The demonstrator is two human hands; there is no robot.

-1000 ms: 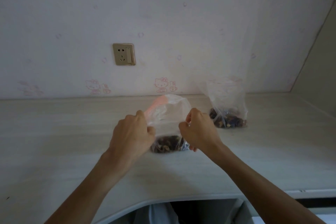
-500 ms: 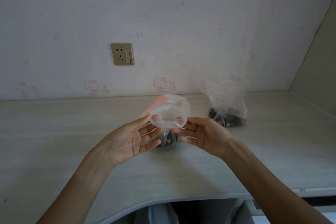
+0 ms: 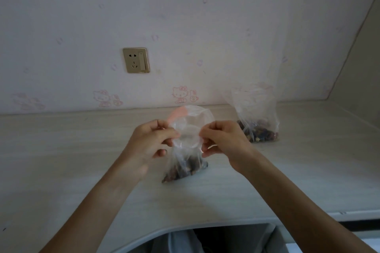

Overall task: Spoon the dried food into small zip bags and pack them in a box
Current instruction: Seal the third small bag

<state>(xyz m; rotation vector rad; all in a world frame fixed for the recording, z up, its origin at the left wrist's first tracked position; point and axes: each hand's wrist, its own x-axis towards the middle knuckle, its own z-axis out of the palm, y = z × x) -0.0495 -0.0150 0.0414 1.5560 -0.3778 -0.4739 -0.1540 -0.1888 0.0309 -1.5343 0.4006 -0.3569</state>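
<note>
Pinching zip bag (image 3: 190, 129) rim: left hand (image 3: 151, 142), right hand (image 3: 223, 139).

We see no readable text, numbers or brand names anywhere. Only signs: faint pink cartoon cat prints on the wallpaper (image 3: 181, 94). The wall socket (image 3: 136, 60) has no legible marking.
</note>
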